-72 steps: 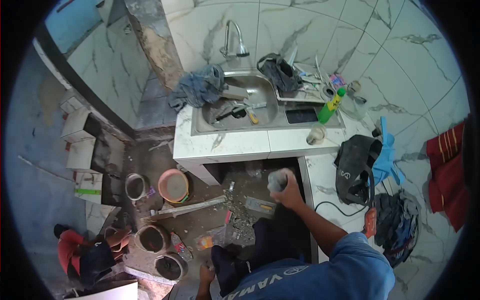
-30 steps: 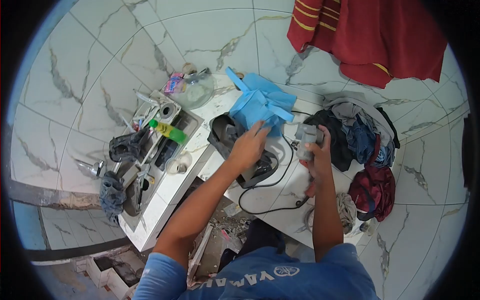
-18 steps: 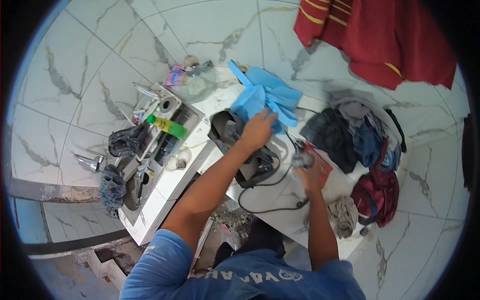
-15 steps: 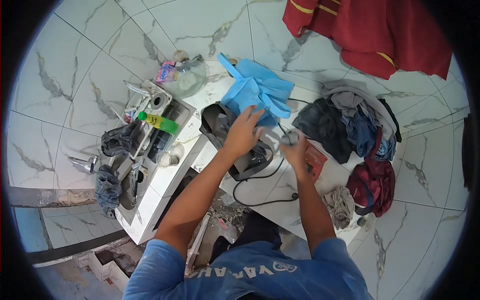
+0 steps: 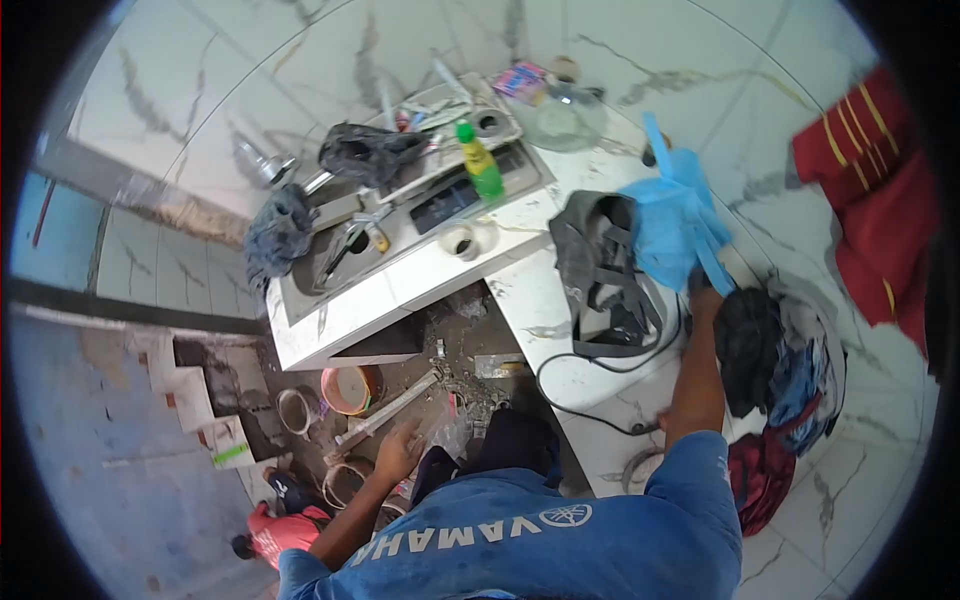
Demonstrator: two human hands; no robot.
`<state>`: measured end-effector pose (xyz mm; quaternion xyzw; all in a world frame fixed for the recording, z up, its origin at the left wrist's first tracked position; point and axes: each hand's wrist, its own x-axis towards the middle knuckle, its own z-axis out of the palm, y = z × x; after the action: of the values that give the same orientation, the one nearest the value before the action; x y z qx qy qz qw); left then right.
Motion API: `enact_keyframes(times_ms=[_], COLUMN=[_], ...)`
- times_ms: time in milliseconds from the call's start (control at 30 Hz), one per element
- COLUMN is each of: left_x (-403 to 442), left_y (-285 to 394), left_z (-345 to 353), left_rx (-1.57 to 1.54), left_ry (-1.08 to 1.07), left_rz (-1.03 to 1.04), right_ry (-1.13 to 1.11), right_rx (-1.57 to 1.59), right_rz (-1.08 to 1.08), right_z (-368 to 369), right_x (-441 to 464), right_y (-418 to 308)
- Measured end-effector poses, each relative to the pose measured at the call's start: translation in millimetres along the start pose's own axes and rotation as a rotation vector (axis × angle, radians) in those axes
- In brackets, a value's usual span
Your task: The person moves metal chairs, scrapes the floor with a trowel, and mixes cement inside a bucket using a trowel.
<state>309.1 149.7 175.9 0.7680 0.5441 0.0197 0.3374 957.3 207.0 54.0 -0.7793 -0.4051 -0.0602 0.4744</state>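
My left hand (image 5: 400,452) hangs low over the littered floor beside my body, fingers apart and holding nothing. My right hand (image 5: 706,302) reaches across the white counter, closed near a dark object that I cannot make out. Just above it are the straps of a light blue cloth bag (image 5: 672,232). To the left lies a dark grey bag (image 5: 588,245) with its mouth open. A black cable (image 5: 570,402) loops over the counter edge below the bags. Dark clothing (image 5: 750,345) lies right of my right hand.
A sink (image 5: 300,290) holds tools, beside a green bottle (image 5: 480,165) and a glass jar (image 5: 462,243). Buckets (image 5: 350,388) and a long bar (image 5: 390,412) lie on the floor. Another person (image 5: 285,530) is at lower left. Red cloth (image 5: 880,210) hangs at right.
My view has swung left. My left hand has left the bags and dropped towards the floor. My right arm stays stretched over the counter, its hand now close to the blue bag's straps.
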Motion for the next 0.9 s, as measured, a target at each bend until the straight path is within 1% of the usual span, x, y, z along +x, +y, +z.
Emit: enact_keyframes(times_ms=[67,133,200,267,300,333,367,400,433,467,500,533,567,600,633,700,733,800,833,867,900], left_x=[-40,-88,-139,-181,-201,-216,-247,-263,-263,-268,-265,-258,-264,-269,-275,-282,-289,-290,-296,-300,-304], left_y=[-46,-76,-133,-143,-164,-187,-208,-202,-193,-183,-173,-158,-147,-173,-198,-201,-200,-197,-182,-171,-161], left_z=[19,42,88,108,141,179,215,223,226,222,209,176,154,185,219,234,238,236,209,188,171], left_rx=[0.006,0.014,-0.108,-0.198,-0.217,-0.423,-0.633,-0.810,-0.988,-1.099,-1.206,-1.029,-0.855,-0.806,-0.756,-0.658,-0.683,-0.769,-0.675,-0.689,-0.792], left_ry=[0.028,0.100,-0.053,-0.206,-0.197,-0.217,-0.241,-0.240,-0.235,-0.194,-0.145,-0.117,-0.092,-0.089,-0.086,0.050,0.051,0.134,0.158,0.164,0.148], left_rz=[-0.212,-0.299,-0.422,-0.505,-0.509,-0.507,-0.514,-0.517,-0.517,-0.512,-0.496,-0.449,-0.405,-0.339,-0.275,-0.203,-0.216,-0.234,-0.296,-0.303,-0.377], right_ry=[0.071,0.127,0.107,0.198,0.120,0.035,-0.077,-0.202,-0.452,-0.698,-0.998,-1.291,-1.483,-1.674,-1.697,-1.797,-1.820,-2.116,-2.129,-2.130,-2.126], right_rx=[-0.246,-0.616,-0.459,-0.418,-0.417,-0.418,-0.341,-0.266,-0.177,-0.092,-0.026,0.038,0.014,-0.012,-0.036,0.002,-0.015,-0.096,-0.111,-0.181,-0.252], right_rz=[-0.063,0.143,0.161,0.028,-0.030,-0.088,-0.136,-0.178,-0.142,-0.098,-0.019,0.069,0.002,-0.065,-0.068,-0.478,-0.482,-0.580,-0.590,-0.595,-0.597], right_z=[3,-17,-40,-46,-50,-50,-43,-43,-46,-46,-46,-44,-40,-35,-33,-29,-30,-23,-24,-29,-33], right_x=[-17,-49,-80,-131,-162,-191,-224,-261,-291,-317,-335,-350,-371,-395,-419,-462,-479,-500,-505,-505,-506], right_y=[23,-17,-63,-89,-106,-129,-150,-173,-200,-226,-255,-281,-293,-297,-301,-302,-305,-316,-327,-346,-355])
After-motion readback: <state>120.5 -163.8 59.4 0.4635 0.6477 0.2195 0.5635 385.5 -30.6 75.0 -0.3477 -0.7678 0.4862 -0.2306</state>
